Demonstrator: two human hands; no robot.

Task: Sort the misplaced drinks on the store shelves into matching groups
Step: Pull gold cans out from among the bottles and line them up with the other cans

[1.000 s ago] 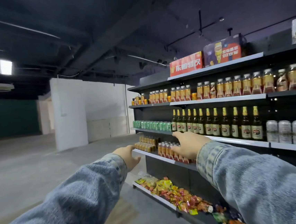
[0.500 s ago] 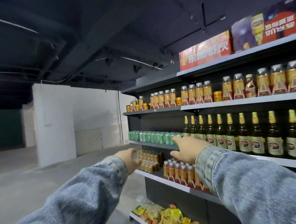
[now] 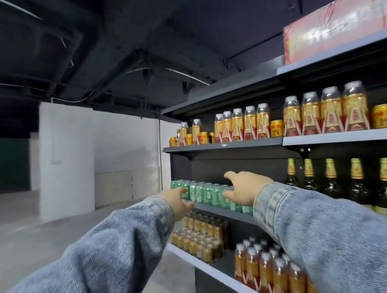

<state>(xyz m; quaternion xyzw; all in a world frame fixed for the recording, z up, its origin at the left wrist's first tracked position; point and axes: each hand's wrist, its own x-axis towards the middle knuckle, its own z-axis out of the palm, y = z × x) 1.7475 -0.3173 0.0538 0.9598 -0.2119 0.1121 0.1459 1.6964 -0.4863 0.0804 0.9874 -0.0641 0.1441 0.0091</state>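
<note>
- My left arm stretches forward from seven o'clock toward one o'clock in a denim sleeve, left hand (image 3: 178, 202) loosely spread, holding nothing.
- My right arm reaches from five o'clock toward eleven o'clock, right hand (image 3: 245, 188) spread wide, index finger extended.
</note>
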